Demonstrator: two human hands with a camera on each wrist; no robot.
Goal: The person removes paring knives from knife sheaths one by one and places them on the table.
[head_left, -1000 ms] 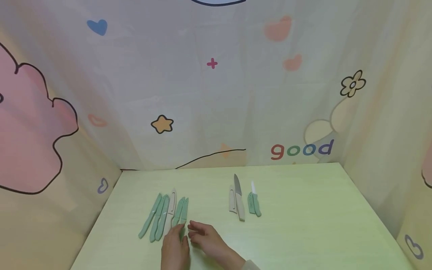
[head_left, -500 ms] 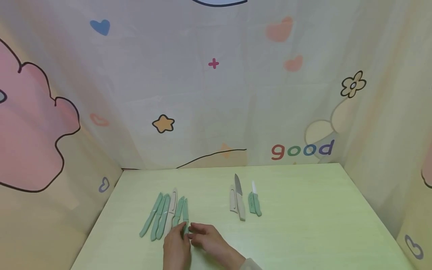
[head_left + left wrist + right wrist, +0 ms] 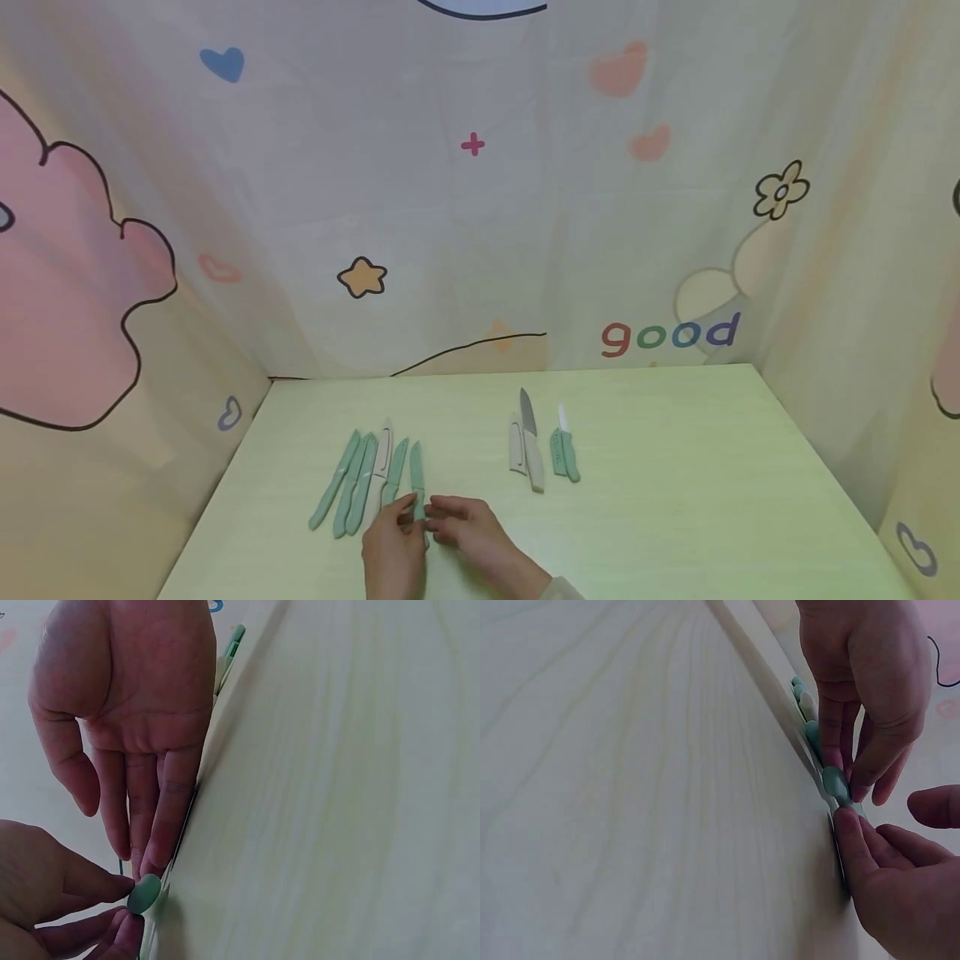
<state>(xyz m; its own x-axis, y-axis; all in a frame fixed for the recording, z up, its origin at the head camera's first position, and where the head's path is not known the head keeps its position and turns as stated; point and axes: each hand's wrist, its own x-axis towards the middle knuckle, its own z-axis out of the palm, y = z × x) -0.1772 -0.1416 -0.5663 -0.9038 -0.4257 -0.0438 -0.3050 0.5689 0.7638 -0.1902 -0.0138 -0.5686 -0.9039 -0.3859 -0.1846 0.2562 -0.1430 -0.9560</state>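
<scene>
My left hand (image 3: 394,546) pinches the handle of a sheathed green knife (image 3: 417,467) between thumb and fingers. My right hand (image 3: 480,537) is on the knife's other side, its fairly straight fingertips right at the handle and its thumb apart, as the right wrist view shows. In the left wrist view the rounded green handle end (image 3: 145,894) sits between the left thumb and fingers. Close left of it lies another sheathed green knife (image 3: 396,471), its handle partly hidden by the left hand. Beside that is a sheathed beige knife (image 3: 383,450).
Several more sheathed green knives (image 3: 333,483) lie at the left of the row. Right of centre, a beige knife (image 3: 532,450) with a bare grey blade lies by its beige sheath (image 3: 517,446). A green knife (image 3: 568,454) with a bare white blade lies by its green sheath (image 3: 557,454).
The pinched green knife has shifted right, away from its neighbour, and its tip has turned leftward, leaving a wider gap. Both hands have moved slightly right with it.
</scene>
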